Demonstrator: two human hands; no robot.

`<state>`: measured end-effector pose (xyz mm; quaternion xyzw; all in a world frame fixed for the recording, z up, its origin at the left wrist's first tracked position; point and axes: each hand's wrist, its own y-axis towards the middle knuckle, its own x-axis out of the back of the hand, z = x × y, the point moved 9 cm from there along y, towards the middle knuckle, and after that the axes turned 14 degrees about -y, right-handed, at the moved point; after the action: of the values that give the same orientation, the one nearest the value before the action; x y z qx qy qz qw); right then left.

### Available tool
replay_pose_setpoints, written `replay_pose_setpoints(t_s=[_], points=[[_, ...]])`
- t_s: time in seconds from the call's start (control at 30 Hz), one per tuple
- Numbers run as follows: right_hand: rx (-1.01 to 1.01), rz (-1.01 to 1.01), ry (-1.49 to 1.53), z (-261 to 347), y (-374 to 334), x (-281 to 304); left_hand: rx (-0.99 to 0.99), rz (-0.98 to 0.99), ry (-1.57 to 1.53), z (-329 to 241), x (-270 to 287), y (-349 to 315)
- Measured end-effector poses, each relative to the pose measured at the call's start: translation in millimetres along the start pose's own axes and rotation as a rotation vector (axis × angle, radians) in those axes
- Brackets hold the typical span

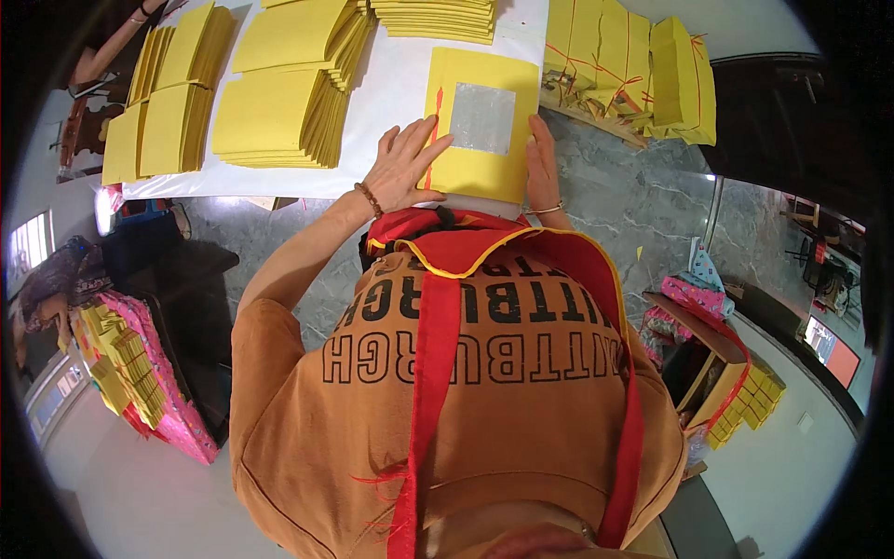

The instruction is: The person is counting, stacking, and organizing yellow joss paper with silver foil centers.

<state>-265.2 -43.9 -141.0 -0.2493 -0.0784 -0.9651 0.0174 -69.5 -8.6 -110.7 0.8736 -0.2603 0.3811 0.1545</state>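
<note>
In front of me, at the near edge of the white-covered table, lies a yellow paper sheet (480, 172) with a silver square (482, 118) on it and a red strip (437, 116) down its left side. Whether more sheets lie beneath it, I cannot tell. My left hand (408, 166) is open, its fingers spread against and over the sheet's left edge, across the red strip. Along the right edge rests my right hand (543, 172), fingers stretched out and pointing away from me. Neither hand is wrapped round anything.
Piles of folded yellow paper (275, 116) cover the left of the white table (372, 84), with another pile (435, 17) behind. Yellow bundles tied with red string (683, 79) stand at the right. A person's arm (116, 42) shows far left. Yellow packs (130, 359) fill a pink-lined box.
</note>
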Motion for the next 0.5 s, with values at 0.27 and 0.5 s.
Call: replay_pose_setpoints(t_s=[0.27, 0.5], points=[[0.086, 0.019, -0.211, 8.2, 6.0, -1.0, 0.021, 0.007, 0.092, 1.7, -9.6, 0.6], [0.058, -0.013, -0.078, 19.2, 5.7, 0.3, 0.036, 0.007, 0.107, 1.3, -11.3, -0.2]])
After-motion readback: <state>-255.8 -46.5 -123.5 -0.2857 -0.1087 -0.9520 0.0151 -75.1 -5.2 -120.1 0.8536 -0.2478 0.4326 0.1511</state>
